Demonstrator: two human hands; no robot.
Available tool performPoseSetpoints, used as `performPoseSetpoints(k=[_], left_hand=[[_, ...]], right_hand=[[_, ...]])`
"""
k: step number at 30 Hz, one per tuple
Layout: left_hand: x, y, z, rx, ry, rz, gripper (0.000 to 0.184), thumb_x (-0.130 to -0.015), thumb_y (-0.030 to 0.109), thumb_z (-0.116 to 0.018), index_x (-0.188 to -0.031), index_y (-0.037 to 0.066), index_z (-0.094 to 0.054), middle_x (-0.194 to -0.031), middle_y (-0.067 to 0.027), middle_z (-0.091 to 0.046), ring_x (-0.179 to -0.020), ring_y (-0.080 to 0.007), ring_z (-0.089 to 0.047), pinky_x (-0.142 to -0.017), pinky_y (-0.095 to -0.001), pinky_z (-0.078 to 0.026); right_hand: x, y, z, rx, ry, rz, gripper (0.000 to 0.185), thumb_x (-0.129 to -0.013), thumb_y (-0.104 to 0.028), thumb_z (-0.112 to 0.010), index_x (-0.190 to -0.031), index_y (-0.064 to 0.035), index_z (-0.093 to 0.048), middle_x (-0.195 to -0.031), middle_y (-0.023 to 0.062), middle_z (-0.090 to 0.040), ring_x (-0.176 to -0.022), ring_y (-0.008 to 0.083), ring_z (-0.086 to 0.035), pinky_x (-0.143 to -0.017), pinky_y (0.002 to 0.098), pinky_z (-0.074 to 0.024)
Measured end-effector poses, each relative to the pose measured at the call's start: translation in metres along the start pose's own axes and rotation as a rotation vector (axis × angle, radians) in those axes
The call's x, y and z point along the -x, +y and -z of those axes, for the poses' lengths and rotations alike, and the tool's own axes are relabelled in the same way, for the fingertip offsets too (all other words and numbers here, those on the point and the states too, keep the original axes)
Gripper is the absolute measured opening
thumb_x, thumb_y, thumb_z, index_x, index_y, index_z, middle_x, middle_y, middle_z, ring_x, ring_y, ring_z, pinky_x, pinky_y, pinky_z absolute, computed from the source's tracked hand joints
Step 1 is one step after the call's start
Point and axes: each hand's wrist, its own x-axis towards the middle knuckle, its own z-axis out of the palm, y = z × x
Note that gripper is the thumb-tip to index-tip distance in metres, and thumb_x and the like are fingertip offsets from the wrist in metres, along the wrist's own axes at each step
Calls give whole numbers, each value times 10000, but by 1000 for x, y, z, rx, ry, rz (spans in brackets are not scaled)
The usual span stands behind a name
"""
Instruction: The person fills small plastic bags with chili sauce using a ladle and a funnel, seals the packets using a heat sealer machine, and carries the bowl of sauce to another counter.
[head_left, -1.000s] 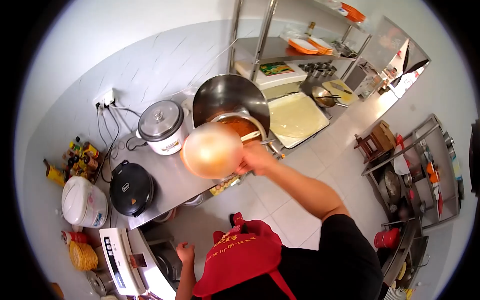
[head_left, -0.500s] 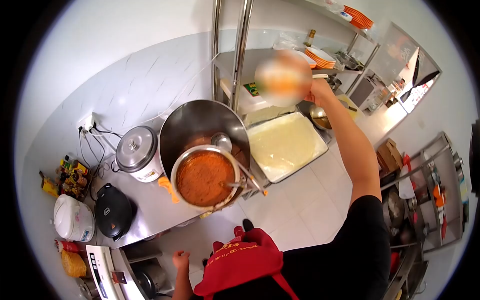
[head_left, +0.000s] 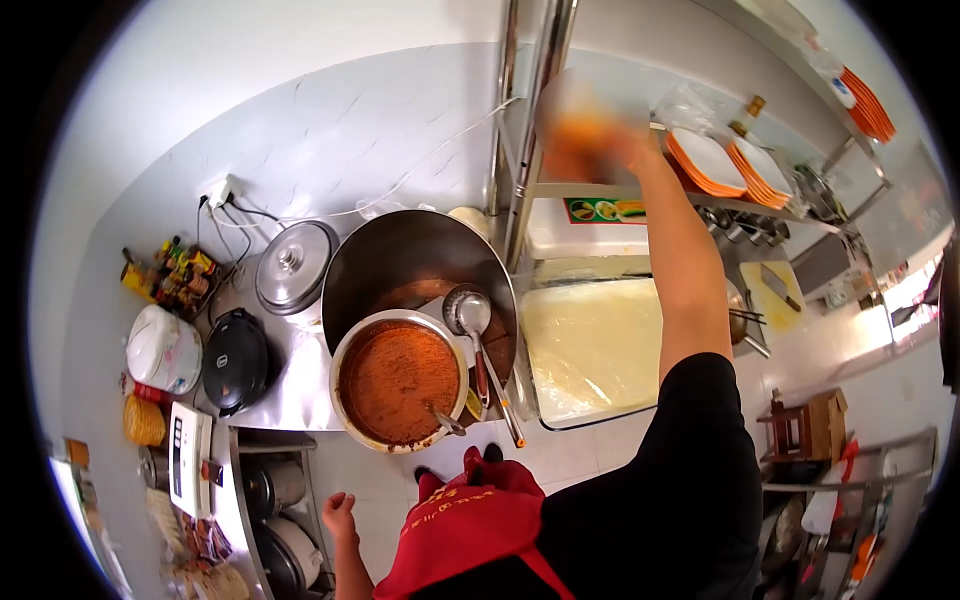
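Note:
My right hand [head_left: 630,148] is raised at the metal shelf, gripping something blurred and orange-brown that I cannot make out. Near the floor at lower left, my left hand [head_left: 339,512] hangs with its fingers loosely apart, holding nothing. Red-brown paste fills a round pot [head_left: 352,432] at the rim of a big steel basin [head_left: 400,245]. A spoon handle [head_left: 448,424] sticks out of the paste. Two ladles [head_left: 475,312] rest in the basin beside the pot. Right of it lies a film-covered tray [head_left: 592,345] of pale yellow content.
A rice cooker [head_left: 290,265], a black round appliance [head_left: 235,362] and a white cooker [head_left: 163,348] stand at left. Orange-rimmed trays [head_left: 708,160] are stacked on the shelf. A knife [head_left: 780,285] lies on a board at right. A metal post [head_left: 535,130] rises behind the basin.
My right hand has moved from above the pot up to the shelf with the blurred thing, uncovering the paste. The pot and ladles appear in full view. The camera view has shifted.

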Motion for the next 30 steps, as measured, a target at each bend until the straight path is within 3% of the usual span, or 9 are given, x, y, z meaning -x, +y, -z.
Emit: performPoseSetpoints(k=[3, 6, 8, 10, 13, 17, 20, 22, 30], left_hand=[[1, 25, 3, 101, 39, -9, 239, -802, 109, -725, -996, -20, -672, -932, -56, -673, -883, -170, -615, -840, -308, -482], [4, 74, 3, 162, 44, -14, 208, -834, 189, -699, -998, 60, -692, -878, -7, -649, -809, -132, -576, -738, -254, -445], [0, 108, 4, 231, -29, 28, 291, -871, 316, -703, -1076, 112, -672, -994, 21, -646, -913, -126, -564, -820, -302, -415], [-2, 149, -4, 292, -97, -2, 306, -943, 364, -620, -1114, 112, -654, -1057, 9, -652, -1012, -143, -582, -897, -355, -435], [-13, 196, -26, 334, -157, 0, 406, -953, 367, -597, -1149, 15, -643, -1063, -55, -661, -988, -164, -607, -860, -340, -478], [-38, 227, -51, 274, -314, 10, 442, -963, 395, -579, -1150, -2, -639, -1054, -83, -662, -935, -172, -619, -838, -319, -486], [-72, 230, -63, 218, -424, 36, 467, -980, 423, -534, -1148, 1, -641, -1031, -83, -665, -917, -175, -612, -858, -330, -475], [-88, 239, -66, 202, -483, 77, 464, -984, 419, -525, -1147, 0, -642, -1020, -80, -668, -927, -177, -613, -871, -336, -470], [-114, 247, -82, 164, -677, 72, 415, -985, 345, -548, -1097, -42, -648, -924, -90, -670, -802, -178, -629, -765, -325, -519]], right_hand=[[-33, 27, -10, -4, -34, -21, 193, -895, -143, -603, -941, 44, -592, -776, 131, -634, -578, 194, -635, -452, 288, -534], [-57, 41, -6, 21, -69, 21, 252, -923, -229, -609, -915, 22, -594, -760, 125, -636, -588, 189, -632, -462, 285, -524], [-53, 36, 2, 35, -53, 102, 297, -942, -285, -612, -898, 8, -595, -750, 121, -638, -595, 185, -630, -468, 284, -518], [10, 23, 1, 98, 103, 243, 328, -914, -304, -658, -822, 6, -603, -723, 139, -643, -594, 199, -639, -481, 290, -514], [172, 57, 0, 304, 44, 496, 282, -922, -266, -618, -773, -27, -625, -626, 63, -595, -526, 129, -562, -456, 278, -424], [329, 158, -24, 287, -305, -160, 214, -949, -227, -615, -996, -23, -658, -738, 45, -645, -590, 100, -581, -523, 249, -486], [347, 259, -29, 427, -297, -221, 252, -980, -256, -587, -1035, -15, -634, -819, 34, -616, -685, 100, -561, -592, 243, -470], [355, 263, -44, 271, -304, -496, 250, -987, -258, -581, -1025, -18, -636, -792, 23, -611, -651, 102, -547, -574, 244, -462], [367, 281, -53, 150, -232, -453, 201, -979, -215, -582, -1019, -29, -647, -842, 41, -659, -689, 127, -602, -632, 281, -515]])
